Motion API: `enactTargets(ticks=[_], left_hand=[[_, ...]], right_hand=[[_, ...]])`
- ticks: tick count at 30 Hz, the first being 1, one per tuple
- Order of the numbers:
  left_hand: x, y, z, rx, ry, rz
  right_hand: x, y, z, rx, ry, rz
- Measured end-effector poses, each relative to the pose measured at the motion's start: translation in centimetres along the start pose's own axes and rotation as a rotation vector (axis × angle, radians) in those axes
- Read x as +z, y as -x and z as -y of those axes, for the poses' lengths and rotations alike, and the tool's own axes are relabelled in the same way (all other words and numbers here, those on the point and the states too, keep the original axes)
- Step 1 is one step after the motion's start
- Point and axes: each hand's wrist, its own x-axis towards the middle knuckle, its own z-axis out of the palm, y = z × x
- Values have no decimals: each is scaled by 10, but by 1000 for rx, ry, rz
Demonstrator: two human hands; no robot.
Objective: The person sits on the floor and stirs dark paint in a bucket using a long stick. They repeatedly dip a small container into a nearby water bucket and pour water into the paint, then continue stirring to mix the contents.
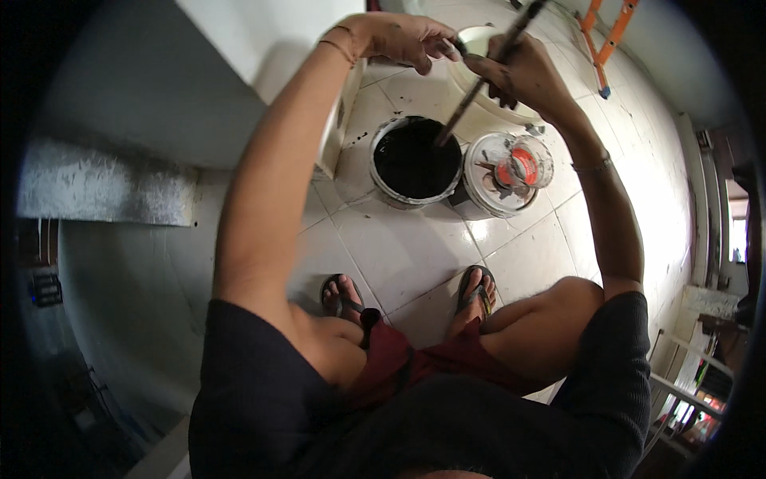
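A paint-smeared stick [469, 100] slants up out of a bucket of black paint [419, 157], its lower end dipping in at the right side of the bucket. My right hand [531, 80] is closed around the stick's upper part, and its fingers are stained dark. Just to its left, my left hand [399, 41] reaches in with fingertips pinched together near the right thumb. Something small and pale shows at those fingertips, too small to name. Close to the right of the paint bucket stands a lidded pail [487, 188], with a clear plastic cup [532, 162] bearing a red label on its lid.
Behind my right hand is a pale, wide tub [471, 40]. An orange ladder [600, 52] stands at the far right. A white block-like wall [271, 40] rises at the left. My sandalled feet [475, 291] rest on white floor tiles marked with dark drops.
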Motion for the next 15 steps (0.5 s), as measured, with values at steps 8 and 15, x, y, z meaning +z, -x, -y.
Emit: enactTargets(ticks=[8,15], left_hand=[[34,7,-65,62,-204,-216],[44,22,-67,9,-238,-299]], right_hand=[[6,7,-6,-78,-207,-49],[-63,60,-55,-249,184,245]])
